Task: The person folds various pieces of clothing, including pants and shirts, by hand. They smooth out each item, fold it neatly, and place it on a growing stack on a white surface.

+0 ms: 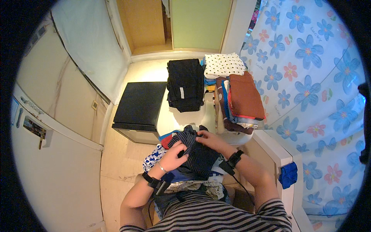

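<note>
A dark garment with thin pale stripes (200, 158) lies bunched over a heap of clothes in front of me. My left hand (174, 156) is at its left side, fingers curled at a gathered fold. At the top right of the same fold, my right hand (209, 140) pinches the cloth between thumb and fingers. Under and beside it show a red and blue cloth (167, 141) and a white cloth with blue spots (153, 158). Beyond, on a white table (189, 118), sits a stack of folded black clothes (185, 84).
A brown folded cloth (246, 95) tops a pile at the table's right, with a white polka-dot cloth (224, 65) behind. A black-topped cabinet (140, 101) adjoins the table's left. A blue cloth (288, 175) lies on a white ledge (278, 148) by the flowered curtain (307, 90).
</note>
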A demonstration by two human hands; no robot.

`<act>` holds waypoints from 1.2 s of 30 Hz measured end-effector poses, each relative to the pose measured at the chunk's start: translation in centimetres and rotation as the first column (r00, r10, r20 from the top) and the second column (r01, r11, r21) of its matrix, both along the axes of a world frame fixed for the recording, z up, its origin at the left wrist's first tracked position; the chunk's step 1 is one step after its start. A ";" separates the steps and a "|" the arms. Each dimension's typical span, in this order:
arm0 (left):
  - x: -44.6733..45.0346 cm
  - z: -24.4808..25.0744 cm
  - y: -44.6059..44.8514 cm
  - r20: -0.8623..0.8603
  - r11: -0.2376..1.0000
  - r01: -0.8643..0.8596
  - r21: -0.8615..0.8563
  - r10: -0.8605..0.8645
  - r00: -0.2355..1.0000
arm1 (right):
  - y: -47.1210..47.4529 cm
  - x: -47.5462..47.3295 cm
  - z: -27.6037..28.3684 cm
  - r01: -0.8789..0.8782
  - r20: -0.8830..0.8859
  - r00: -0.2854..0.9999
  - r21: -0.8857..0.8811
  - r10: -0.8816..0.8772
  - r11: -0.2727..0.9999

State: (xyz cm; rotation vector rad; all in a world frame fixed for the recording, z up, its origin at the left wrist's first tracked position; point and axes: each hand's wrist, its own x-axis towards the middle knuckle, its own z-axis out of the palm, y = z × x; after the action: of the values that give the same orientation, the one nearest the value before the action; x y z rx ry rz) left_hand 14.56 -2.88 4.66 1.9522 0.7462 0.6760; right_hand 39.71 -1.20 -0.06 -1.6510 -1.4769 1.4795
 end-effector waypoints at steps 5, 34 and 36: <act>0.1 1.9 -0.7 0.098 0.998 0.042 0.040 -0.045 0.994 | -1.2 -2.1 2.0 -0.175 0.022 0.982 0.459 0.185 0.871; -3.7 25.4 10.0 0.569 0.662 -0.734 0.150 0.550 0.612 | 0.0 -12.0 16.7 0.043 -0.027 0.999 0.799 -0.036 0.599; -4.1 26.4 10.0 0.600 0.684 -0.720 0.118 0.529 0.600 | 1.2 -13.7 16.1 0.048 0.016 0.995 0.794 -0.101 0.605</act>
State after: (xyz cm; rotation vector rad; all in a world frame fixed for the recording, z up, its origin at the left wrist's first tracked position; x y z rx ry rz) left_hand 10.50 7.13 31.03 1.6195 1.0260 1.8305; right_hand 26.06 -0.04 16.02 -1.1517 -1.7116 0.5291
